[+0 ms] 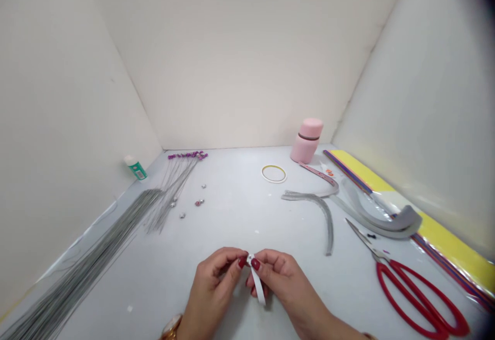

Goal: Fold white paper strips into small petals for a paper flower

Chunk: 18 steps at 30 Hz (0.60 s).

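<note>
No legible text or numbers.

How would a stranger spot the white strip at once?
On the near part of the pale table, look between the bundle of wires and red-handled scissors. There, the left hand and right hand nearly meet, with the white strip pinched between them. Unlike the grey strips farther back, it is white and held.

From afar I see a left hand (pixel 212 284) and a right hand (pixel 281 276) pinching a white strip (pixel 258 287) above a pale table (pixel 240 216). Grey wires (pixel 93 255) lie at left, red-handled scissors (pixel 413 287) at right, and a pink bottle (pixel 304 148) stands near the back wall (pixel 240 71).
</note>
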Available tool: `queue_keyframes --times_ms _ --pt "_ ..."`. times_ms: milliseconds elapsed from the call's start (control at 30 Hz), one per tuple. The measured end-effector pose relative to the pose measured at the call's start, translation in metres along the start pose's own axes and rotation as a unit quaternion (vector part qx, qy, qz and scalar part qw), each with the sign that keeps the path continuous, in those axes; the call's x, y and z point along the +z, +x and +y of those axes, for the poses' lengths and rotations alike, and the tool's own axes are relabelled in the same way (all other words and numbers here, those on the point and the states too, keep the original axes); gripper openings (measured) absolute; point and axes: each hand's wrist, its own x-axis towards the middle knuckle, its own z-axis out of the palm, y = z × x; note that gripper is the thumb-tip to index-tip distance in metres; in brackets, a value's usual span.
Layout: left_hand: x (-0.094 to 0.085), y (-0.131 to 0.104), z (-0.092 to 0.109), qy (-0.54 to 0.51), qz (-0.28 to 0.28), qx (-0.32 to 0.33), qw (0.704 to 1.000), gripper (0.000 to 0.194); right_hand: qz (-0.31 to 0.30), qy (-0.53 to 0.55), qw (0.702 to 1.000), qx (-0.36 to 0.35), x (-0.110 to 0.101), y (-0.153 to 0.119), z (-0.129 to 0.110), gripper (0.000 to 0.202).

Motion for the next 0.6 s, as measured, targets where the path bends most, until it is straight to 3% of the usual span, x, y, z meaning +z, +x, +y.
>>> queue_keyframes --times_ms 100,233,400,500,600 --pt "0.0022 0.001 0.002 -0.066 0.004 -0.063 0.996 0.015 -0.003 -0.009 1.0 -0.007 -0.0001 -0.0003 0.0007 0.035" --pt "0.0025 0.0013 0.0042 -0.084 0.002 -0.05 0.995 0.016 -0.022 -0.006 1.0 0.0 0.0015 -0.0009 0.0015 0.035" --pt "0.0057 0.0004 0.0048 -0.13 0.023 -0.09 0.987 0.017 -0.042 -0.001 0.999 0.024 0.0026 -0.0022 0.0026 0.034" --pt "0.0073 -0.0014 0.0044 -0.116 0.016 -0.094 0.989 0.017 -0.042 0.003 0.999 0.022 0.0031 -0.0032 0.0024 0.036" --pt "0.0054 -0.0024 0.0038 -0.034 0.032 -0.052 0.998 0.015 -0.037 0.008 0.999 0.026 0.0039 -0.0034 0.0023 0.038"
